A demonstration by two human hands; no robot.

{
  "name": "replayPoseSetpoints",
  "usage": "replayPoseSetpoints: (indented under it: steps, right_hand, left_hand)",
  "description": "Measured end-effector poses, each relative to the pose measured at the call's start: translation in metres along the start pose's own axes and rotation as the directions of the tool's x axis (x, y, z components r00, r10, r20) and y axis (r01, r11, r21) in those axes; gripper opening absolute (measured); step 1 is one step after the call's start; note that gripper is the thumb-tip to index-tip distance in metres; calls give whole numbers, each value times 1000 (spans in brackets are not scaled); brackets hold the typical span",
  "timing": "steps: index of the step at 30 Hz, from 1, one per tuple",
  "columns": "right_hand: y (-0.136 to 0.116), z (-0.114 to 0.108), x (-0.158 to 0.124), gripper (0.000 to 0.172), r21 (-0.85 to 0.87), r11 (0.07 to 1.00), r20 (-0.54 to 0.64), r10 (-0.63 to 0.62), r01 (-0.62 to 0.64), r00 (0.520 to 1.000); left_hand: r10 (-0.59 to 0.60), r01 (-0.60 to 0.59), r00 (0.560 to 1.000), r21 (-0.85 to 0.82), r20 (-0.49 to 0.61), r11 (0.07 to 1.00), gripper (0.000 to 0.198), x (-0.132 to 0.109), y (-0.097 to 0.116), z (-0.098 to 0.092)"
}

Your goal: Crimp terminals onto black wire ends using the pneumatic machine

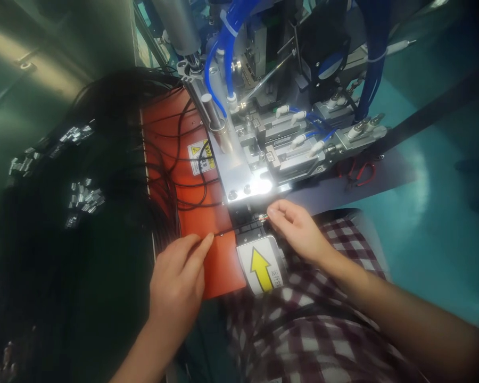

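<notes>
A thin black cable (232, 229) runs level across the front of a metal machine (247, 159), over a small black fixture. My left hand (178, 276) pinches the cable at its left part, above an orange plate (171, 159). My right hand (297, 226) pinches the cable's right end, where a small metal tip shows at the fingertips, just below the machine's bright silver base. Both hands have their fingers closed on the cable.
A big bundle of black cables with silver connectors (82, 194) lies at the left, some looping over the orange plate. A yellow arrow label (261, 268) sits below the fixture. Blue air hoses (223, 48) rise behind. Red-handled pliers (359, 175) rest at the right.
</notes>
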State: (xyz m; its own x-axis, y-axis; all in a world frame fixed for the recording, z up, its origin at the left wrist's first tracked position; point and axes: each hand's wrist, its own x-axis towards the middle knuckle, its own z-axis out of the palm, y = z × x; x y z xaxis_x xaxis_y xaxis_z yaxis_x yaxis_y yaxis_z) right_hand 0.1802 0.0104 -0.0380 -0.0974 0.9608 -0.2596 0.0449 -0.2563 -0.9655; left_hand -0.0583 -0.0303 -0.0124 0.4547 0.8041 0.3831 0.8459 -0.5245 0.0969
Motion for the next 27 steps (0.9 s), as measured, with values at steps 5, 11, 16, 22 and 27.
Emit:
replayPoseSetpoints:
  steps: [5,11,16,22,27]
  right_hand:
    - [4,-2,-1,34,90,995,27,46,-49,999]
    - [-1,4,-2,34,-28,1000,-18,-3,2,1000]
    - [-2,6,-4,25,-32,999,-39,6,-8,999]
    - [-1,7,-5,21,-10,1000,-40,-22,22,999]
    - [-2,7,-4,21,-14,999,-50,-44,44,998]
  left_hand:
    - [-39,39,999,1,-6,999,41,1,0,1]
    - [-62,62,998,-2,-26,998,40,1,2,2]
    - [-48,48,998,17,-40,999,39,0,2,1]
    - [-7,12,999,97,-54,995,35,2,3,-1]
    - [8,3,998,153,-69,988,27,5,3,-2]
